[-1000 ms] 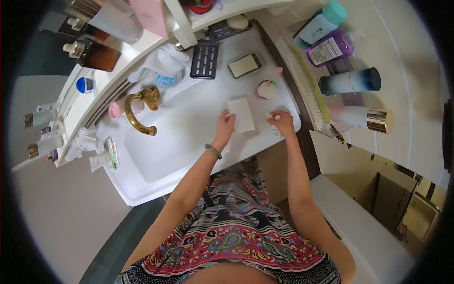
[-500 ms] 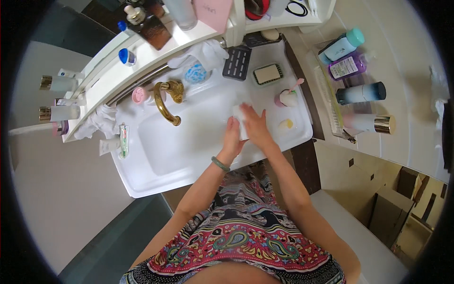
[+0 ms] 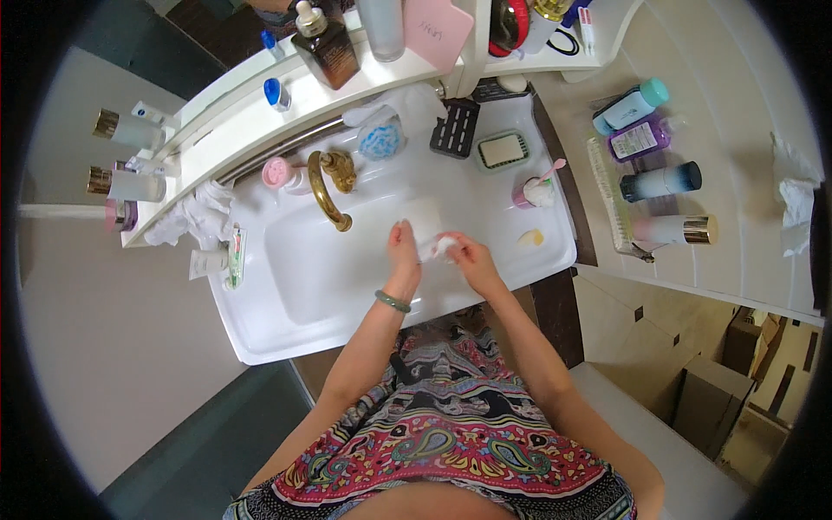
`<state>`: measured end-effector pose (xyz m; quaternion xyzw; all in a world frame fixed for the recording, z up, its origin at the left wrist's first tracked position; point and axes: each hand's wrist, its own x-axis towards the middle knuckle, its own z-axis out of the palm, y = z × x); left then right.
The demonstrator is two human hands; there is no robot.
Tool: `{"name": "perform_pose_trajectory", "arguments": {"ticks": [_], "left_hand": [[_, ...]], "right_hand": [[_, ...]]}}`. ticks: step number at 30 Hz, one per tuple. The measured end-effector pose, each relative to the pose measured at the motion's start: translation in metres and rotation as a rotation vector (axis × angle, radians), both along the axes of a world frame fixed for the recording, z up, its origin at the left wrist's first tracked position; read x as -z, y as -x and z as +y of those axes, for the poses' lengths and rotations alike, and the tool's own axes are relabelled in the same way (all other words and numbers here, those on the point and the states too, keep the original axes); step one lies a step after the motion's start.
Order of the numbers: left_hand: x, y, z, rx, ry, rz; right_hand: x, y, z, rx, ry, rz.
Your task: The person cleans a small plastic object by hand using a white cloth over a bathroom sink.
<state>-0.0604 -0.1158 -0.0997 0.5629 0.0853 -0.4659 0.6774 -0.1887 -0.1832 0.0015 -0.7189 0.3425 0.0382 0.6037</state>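
Over the right part of the white sink [image 3: 303, 316], my right hand [image 3: 477, 267] pinches a crumpled white tissue-like wad [image 3: 446, 247], slightly blurred. My left hand [image 3: 404, 253], with a green bangle at the wrist, is just left of the wad. Its fingers are stretched upward, seen edge-on, and the white material reaches close to its palm side. Whether it touches the palm I cannot tell. Left of and beyond my hands curves a brass faucet [image 3: 325, 195].
Along the sink's back are a pink-lidded jar [image 3: 277, 172], a blue-and-white scrubber [image 3: 381, 139], a black slotted tray [image 3: 455, 128] and a soap dish [image 3: 503, 150]. A pink cup [image 3: 530, 192] stands at right. Toothpaste tubes [image 3: 234, 257] lie left; bottles [image 3: 660, 180] fill a side rack.
The flat white sheet that was between both hands is now crumpled in my right fingers. My hands have moved apart, the left one leftward, and both slightly nearer to me.
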Motion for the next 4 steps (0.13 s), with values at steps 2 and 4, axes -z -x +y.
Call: {"name": "perform_pose_trajectory", "arguments": {"ticks": [2,4], "left_hand": [[-0.026,-0.002,-0.003,0.003,0.121,-0.089],[-0.017,-0.001,0.005,0.156,0.118,-0.116]], "right_hand": [[0.027,0.008,-0.002,0.751,-0.202,-0.45],[0.037,0.0,-0.004,0.869,-0.663,-0.802]]}}
